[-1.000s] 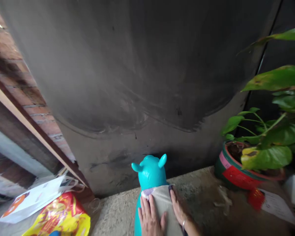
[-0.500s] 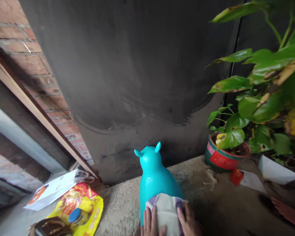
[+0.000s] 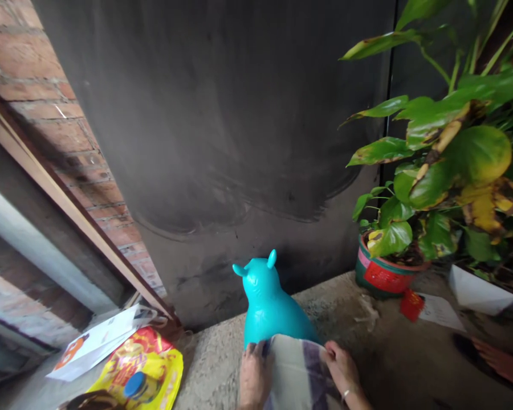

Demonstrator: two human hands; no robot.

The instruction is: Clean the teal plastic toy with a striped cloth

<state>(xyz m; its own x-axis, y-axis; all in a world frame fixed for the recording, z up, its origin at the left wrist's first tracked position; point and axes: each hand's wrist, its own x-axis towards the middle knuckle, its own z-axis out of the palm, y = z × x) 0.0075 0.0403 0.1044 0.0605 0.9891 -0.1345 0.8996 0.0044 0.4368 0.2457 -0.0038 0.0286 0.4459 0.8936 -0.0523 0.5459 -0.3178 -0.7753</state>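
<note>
A turquoise inflatable animal toy (image 3: 269,304) with two small ears stands at the bottom middle, its head toward the dark wall. Over its back lies a cream and purple cloth (image 3: 297,364), spread out between my hands. My left hand (image 3: 255,370) grips the cloth's left edge, fingers curled over it. At the right edge, my right hand (image 3: 341,364) pinches the cloth between thumb and fingers; a bracelet shows on that wrist. The toy's lower body is hidden beneath the cloth and my hands.
A dark panel (image 3: 239,142) rises close ahead. Left lie a yellow-red packet (image 3: 166,364), a blue-lidded jar (image 3: 141,387) and a white paper bag (image 3: 98,344). A potted plant (image 3: 389,276), a white planter (image 3: 479,290) and a sandalled foot (image 3: 500,359) are at right.
My hands have gone from lying flat on the cloth to gripping its two side edges. The cloth is now more spread out, with its purple stripe showing. The view has shifted slightly.
</note>
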